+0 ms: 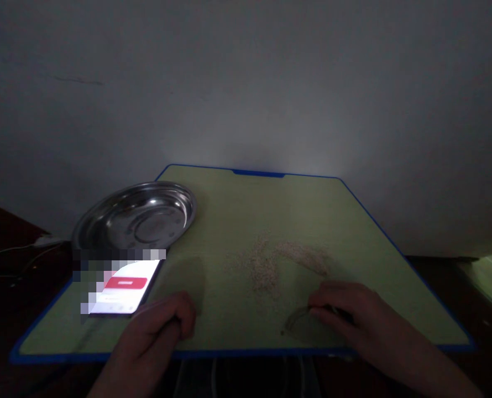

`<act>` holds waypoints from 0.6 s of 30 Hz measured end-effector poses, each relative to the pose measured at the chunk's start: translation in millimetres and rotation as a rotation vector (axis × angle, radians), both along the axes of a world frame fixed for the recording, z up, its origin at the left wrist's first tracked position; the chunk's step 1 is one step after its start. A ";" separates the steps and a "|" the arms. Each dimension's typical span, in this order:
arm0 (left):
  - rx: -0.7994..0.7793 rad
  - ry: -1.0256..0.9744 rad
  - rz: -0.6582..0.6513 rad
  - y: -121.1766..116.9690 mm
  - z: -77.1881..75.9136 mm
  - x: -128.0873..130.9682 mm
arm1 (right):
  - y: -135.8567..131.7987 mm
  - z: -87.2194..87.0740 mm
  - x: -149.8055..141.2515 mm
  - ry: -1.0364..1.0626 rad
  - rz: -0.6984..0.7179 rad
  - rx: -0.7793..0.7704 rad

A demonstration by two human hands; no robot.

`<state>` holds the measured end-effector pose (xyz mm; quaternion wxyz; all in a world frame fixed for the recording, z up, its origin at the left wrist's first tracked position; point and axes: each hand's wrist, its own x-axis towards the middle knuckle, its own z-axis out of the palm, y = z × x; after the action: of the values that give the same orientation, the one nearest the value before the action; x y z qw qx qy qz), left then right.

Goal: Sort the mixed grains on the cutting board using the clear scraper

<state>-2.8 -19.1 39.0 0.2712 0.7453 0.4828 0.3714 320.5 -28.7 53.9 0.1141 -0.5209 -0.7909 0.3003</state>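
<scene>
My right hand point(349, 309) is at the front right of the table, thumb and fingers pinched on a thin, dark, curved strand point(296, 319). The strand bends left to a small dark tip near the table's front edge; its exact kind is too dim to tell. My left hand point(167, 320) rests closed at the front left, fingers curled, and anything inside is hidden. Between and beyond the hands lies a loose scatter of small pale grains point(263, 268). A second, longer streak of pale grains point(304, 255) slants down toward my right hand.
The light-green table point(246, 213) has a blue rim and stands against a grey wall point(246, 83). A shiny metal basin point(134, 215) sits at the left edge. In front of it is a lit phone point(124, 287), partly blurred out, close to my left hand. White cables point(22, 249) run at far left.
</scene>
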 end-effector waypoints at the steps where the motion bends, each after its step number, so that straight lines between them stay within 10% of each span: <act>1: -0.003 0.000 0.000 -0.1 -0.9 -0.6 | -0.8 -0.5 -0.9 -0.004 0.004 0.004; 18: -0.040 0.000 0.015 -0.9 1.0 -0.4 | -5.2 5.8 -18.7 0.059 0.034 -0.016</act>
<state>-3.1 -20.0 40.0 0.2832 0.7360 0.4958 0.3638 301.8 -34.0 59.6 0.1278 -0.4994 -0.7934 0.3238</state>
